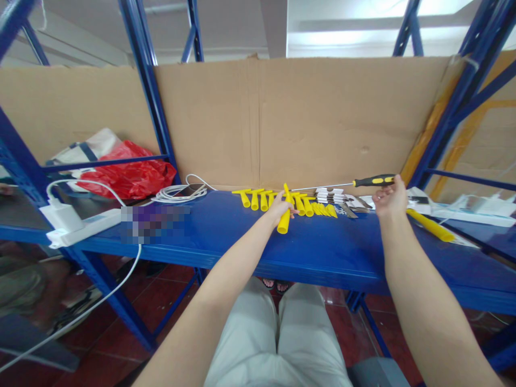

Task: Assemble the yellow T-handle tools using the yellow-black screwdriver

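My left hand [278, 209] is closed around a yellow plastic piece with a tapered hollow handle [284, 221], held over the blue shelf. In my right hand [391, 199] is a screwdriver [373, 181] with a black and yellow handle, gripped near its butt end. Its long shaft points left, and the tip reaches the top of the yellow piece; whether they touch I cannot tell. Behind my left hand several like yellow pieces [255, 200] lie in a row. To their right are small yellow flat parts [324, 209], white packets [328, 194] and metal blades [349, 209].
A blue shelf [226, 231] spans the front, with a cardboard panel [322, 118] behind it. At left are a coiled white cable [173, 193], a red plastic bag [129, 169] and a power strip [88, 228]. A yellow tool [431, 226] lies at right, near another power strip [471, 212].
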A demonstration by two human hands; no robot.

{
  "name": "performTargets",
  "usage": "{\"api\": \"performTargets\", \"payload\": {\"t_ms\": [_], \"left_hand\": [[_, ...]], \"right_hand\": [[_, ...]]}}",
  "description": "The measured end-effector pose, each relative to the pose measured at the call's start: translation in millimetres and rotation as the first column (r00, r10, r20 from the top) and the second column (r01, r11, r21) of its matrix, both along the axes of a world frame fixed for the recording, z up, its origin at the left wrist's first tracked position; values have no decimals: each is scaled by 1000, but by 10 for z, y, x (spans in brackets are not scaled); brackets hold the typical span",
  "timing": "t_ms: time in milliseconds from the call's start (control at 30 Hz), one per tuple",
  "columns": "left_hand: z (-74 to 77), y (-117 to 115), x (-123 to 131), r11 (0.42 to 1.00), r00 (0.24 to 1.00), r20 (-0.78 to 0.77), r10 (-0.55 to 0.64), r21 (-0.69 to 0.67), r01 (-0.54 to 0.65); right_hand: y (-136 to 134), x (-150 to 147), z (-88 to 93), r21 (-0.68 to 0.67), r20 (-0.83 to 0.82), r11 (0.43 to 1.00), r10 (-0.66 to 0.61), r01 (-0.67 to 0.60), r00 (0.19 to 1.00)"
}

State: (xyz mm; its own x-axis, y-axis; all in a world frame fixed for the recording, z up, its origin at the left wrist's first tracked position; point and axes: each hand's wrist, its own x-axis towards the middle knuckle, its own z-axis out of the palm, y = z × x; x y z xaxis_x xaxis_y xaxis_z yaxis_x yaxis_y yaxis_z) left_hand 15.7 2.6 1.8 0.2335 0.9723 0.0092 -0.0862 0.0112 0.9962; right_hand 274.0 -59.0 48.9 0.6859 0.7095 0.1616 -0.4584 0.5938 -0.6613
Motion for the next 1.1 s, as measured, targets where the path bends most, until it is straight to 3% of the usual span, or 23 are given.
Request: {"api": "performTargets", "payload": {"t_ms": [100,633,867,1100], "left_hand": [[-1,2,-4,1000,1000,2,-6,-2,6],[13,-10,-13,1000,1000,5,-14,8,14],[3,8,4,1000,1000,-9,-15,-3,15],[23,-13,-3,1000,1000,-6,-7,-12,7]], "right_hand": [[-45,-62,32,-36,-60,996,-78,76,995],[-145,-163,89,-14,-67,999,-42,41,997],[-68,-117,48,-37,-31,996,-82,81,996],[-68,-97,42,-42,-50,998,-45,43,998]]}}
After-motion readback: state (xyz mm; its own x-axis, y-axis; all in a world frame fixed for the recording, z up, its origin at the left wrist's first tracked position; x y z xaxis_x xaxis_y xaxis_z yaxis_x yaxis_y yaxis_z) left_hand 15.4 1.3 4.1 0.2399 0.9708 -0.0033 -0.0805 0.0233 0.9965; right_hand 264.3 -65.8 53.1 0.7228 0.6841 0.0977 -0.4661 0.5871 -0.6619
